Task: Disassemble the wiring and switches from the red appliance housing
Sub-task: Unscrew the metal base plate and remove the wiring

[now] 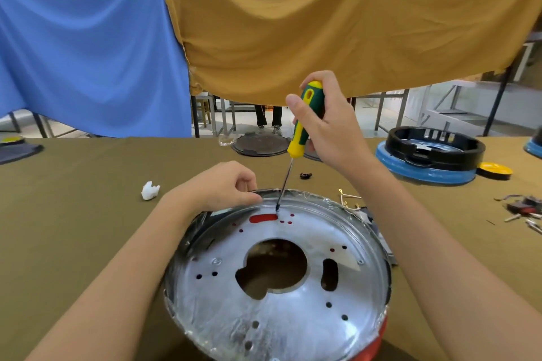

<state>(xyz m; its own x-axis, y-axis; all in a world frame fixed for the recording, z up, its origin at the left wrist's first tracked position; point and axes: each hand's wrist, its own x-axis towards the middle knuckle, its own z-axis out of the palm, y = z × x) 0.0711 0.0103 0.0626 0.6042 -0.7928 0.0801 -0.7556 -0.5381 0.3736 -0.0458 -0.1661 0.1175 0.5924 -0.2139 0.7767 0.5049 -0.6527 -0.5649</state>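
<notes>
Red appliance housing (372, 346) sits on the table (73, 228) at near centre, metal plate (293, 287) uppermost; left hand (223, 184) curls over its far rim, steadying; right hand (325, 123) grips screwdriver (302, 123), tip in a hole beside the red slot (263, 218); risk: tip slips off the screw and skates toward the left fingers if the housing shifts; no legible writing or brand.

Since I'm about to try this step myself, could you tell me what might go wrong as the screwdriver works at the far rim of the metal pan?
1. The screwdriver tip sits close to the left hand gripping the pan rim; a slip could jab those fingers.
2. The right hand holds the tool tilted, so the tip may skid across the shiny metal.
3. The thin rim edge might cut the gripping fingers.
</notes>
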